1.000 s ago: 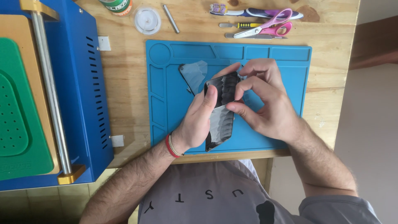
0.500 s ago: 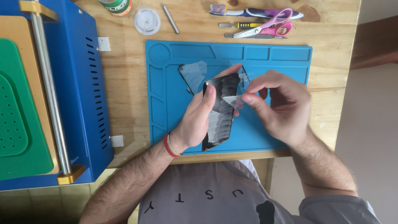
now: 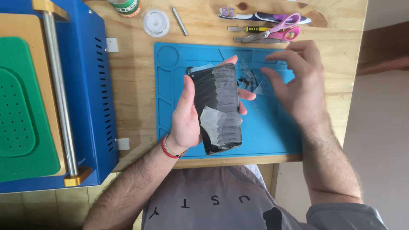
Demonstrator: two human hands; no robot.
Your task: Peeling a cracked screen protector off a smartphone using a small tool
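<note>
Left hand [image 3: 187, 117]: gripping a black rectangular phone panel [image 3: 217, 108] streaked with grey-white residue, thumb along its left edge, fingers [image 3: 246, 94] wrapping behind and showing at its right edge. The panel is sitting upright in the palm, above the blue silicone work mat [image 3: 272, 127].

Right hand [image 3: 298, 83]: hovering over the mat's upper right, fingers spread and loosely curled, gripping nothing. Just beside its fingertips a thin clear piece of film [image 3: 251, 79] is lying on the mat; whether the fingers are touching it is hard to tell.

Red cord bracelet [image 3: 168, 149]: circling the left wrist.

Pale wooden desk [image 3: 136, 85]: carrying the mat, which is lying near its front edge.

Along the desk's far edge: a round clear plastic lid [image 3: 156, 22], a slim metal rod [image 3: 180, 21], a toothbrush with a purple handle [image 3: 255, 16], a small yellow-and-black screwdriver [image 3: 249, 29] and pink-handled scissors [image 3: 281, 29], all well apart from both hands.

Blue metal machine [image 3: 91, 93] with a green perforated pad [image 3: 21, 110]: standing at the left of the desk.
</note>
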